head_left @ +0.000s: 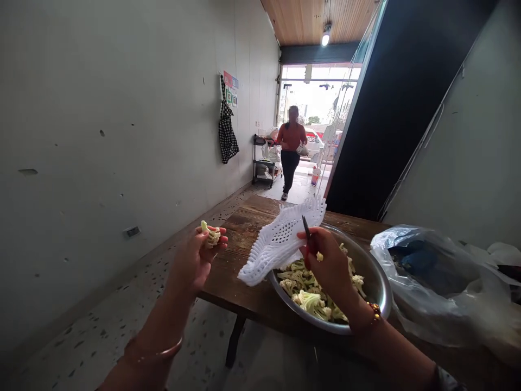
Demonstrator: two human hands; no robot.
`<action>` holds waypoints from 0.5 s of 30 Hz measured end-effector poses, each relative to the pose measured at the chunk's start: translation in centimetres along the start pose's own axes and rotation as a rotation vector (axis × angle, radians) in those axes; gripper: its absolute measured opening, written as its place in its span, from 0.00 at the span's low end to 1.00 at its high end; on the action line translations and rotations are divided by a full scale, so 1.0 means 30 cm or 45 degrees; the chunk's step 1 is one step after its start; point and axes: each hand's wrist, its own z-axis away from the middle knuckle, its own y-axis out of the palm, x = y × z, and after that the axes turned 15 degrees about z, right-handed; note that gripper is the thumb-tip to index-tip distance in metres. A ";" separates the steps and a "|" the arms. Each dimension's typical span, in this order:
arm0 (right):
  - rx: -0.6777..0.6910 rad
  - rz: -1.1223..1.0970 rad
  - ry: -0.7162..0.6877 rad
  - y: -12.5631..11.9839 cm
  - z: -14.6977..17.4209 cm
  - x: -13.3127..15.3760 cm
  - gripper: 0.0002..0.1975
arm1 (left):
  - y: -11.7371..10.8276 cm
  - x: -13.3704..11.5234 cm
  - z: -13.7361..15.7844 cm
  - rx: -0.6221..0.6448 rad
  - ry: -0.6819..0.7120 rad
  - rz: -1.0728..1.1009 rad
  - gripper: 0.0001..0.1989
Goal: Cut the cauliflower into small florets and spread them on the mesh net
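A small cauliflower floret [211, 237] is held in the fingers of my left hand [199, 258], raised left of the table's edge. My right hand [330, 266] grips a pair of red-handled scissors [308, 231], the dark pointed blades aimed up and forward. It is over a metal bowl [380, 271] containing many cauliflower pieces [311, 301]. White foam netting [277, 241] lies across the table and the bowl's far left rim, right beside my right fingers; whether they touch it I cannot tell.
The wooden table [232, 271] carries a clear plastic bag [431, 304] right of the bowl. A person [291, 136] carrying a bag walks by the doorway. A shelf cart [264, 163] stands along the left wall, where a checkered cloth item [228, 133] hangs. A white bucket [315, 176] is near the entrance.
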 end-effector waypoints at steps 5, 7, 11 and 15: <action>0.138 -0.342 -0.064 0.190 -0.054 0.087 0.18 | 0.103 -0.136 0.000 0.181 0.294 -0.234 0.08; 0.214 -0.483 -0.038 0.264 -0.069 0.095 0.19 | 0.112 -0.135 -0.014 0.265 0.286 -0.365 0.09; 0.401 -0.544 0.128 0.347 -0.084 0.034 0.21 | 0.063 0.001 -0.059 0.410 0.119 -0.599 0.09; 0.452 -0.493 0.220 0.314 -0.090 -0.039 0.21 | 0.009 0.189 -0.067 0.452 -0.171 -0.481 0.08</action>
